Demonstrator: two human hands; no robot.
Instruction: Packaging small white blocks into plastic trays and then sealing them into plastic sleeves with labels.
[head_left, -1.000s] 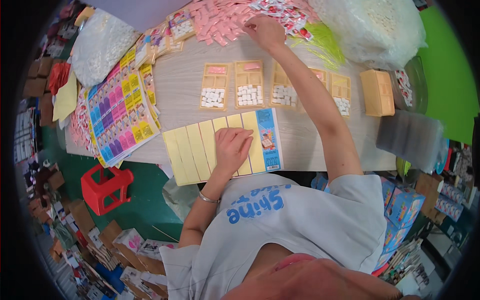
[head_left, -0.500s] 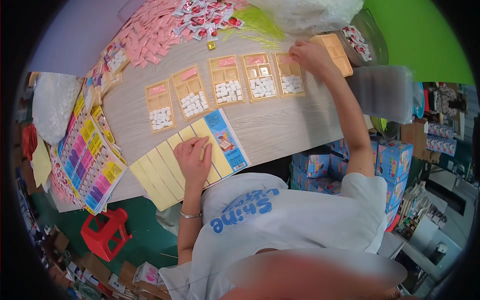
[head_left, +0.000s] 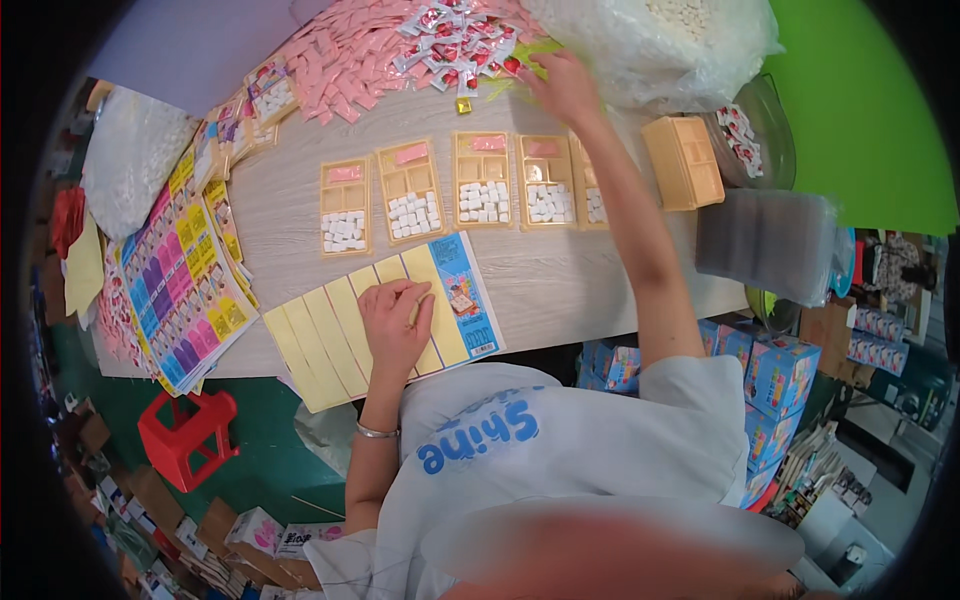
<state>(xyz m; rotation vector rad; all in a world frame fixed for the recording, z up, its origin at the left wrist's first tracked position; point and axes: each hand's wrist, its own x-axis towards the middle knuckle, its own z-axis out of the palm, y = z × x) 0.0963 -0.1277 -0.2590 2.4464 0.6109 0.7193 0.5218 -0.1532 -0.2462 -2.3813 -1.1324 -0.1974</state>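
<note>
My left hand (head_left: 395, 322) rests on a pale yellow card sheet (head_left: 322, 345) with a blue printed end, its fingers loosely bent and the thumb apart. At the far side my right hand (head_left: 566, 88) reaches with spread fingers over thin yellow-green sticks (head_left: 505, 86), beside strawberry-printed sachets (head_left: 460, 45). No held thing shows in it. Between the hands stands a row of several peach plastic trays (head_left: 397, 180), with white pellets (head_left: 345, 231) in their near compartments. Pink sachets (head_left: 411, 154) lie in the far compartments of four; my right forearm partly hides the rightmost tray.
Pink sachets (head_left: 345, 60) are heaped at the back. A bag of white pellets (head_left: 650, 50), stacked peach trays (head_left: 683, 165), a clear bowl (head_left: 782, 125) and clear plastic covers (head_left: 765, 245) stand at the right. Printed sheets (head_left: 185, 275) lie left; a red stool (head_left: 188, 437) stands below.
My right hand has moved from the rightmost tray up and left to the yellow-green sticks. My left hand stays on the card sheet. The whole view has shifted slightly.
</note>
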